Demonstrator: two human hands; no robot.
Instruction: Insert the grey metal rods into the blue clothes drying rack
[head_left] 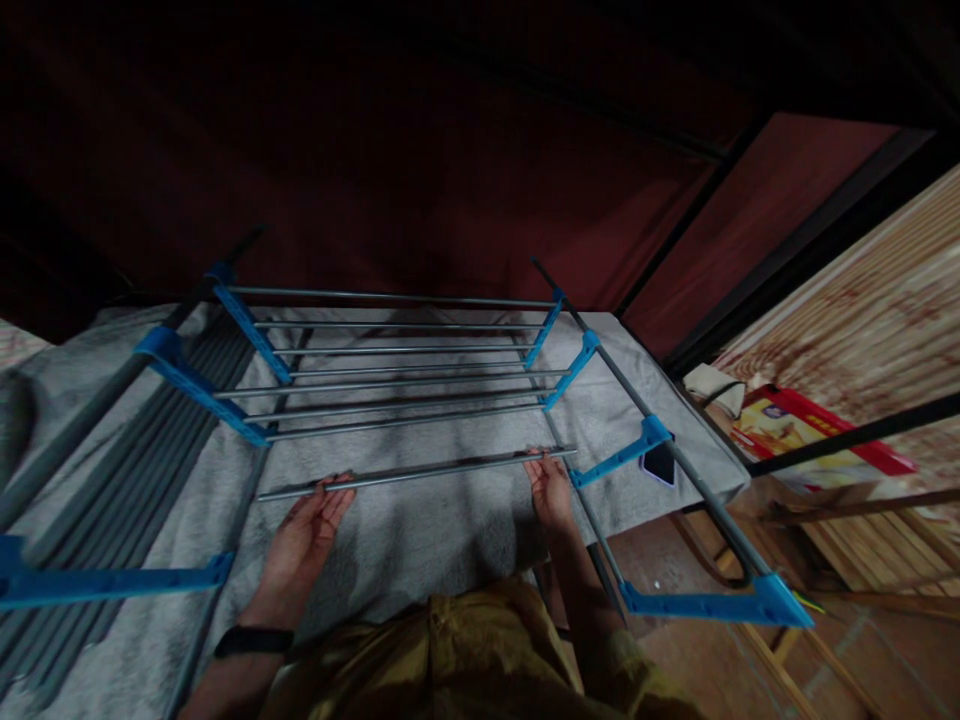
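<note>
A thin grey metal rod [435, 470] lies across both of my hands, apart from the frame around it. Toward its left end my left hand [311, 520] grips it, a black band on that wrist. Near the other end, my right hand [551, 485] pinches it, close to a blue plastic bracket [619, 452]. The part-built rack has grey side poles [701, 490] with blue brackets along both sides. Several crossbars [405, 408] span the two far bracket pairs. The nearer left bracket [120, 582] and the front right bracket [716, 605] carry no crossbar.
Several loose grey tubes [142, 480] lie side by side on the grey blanket [450, 560] at left. A phone [658, 465] rests under the right pole. Beyond the bed edge are a red and yellow package [814, 435] and a wooden chair [870, 550]. A dark red panel [420, 180] stands behind.
</note>
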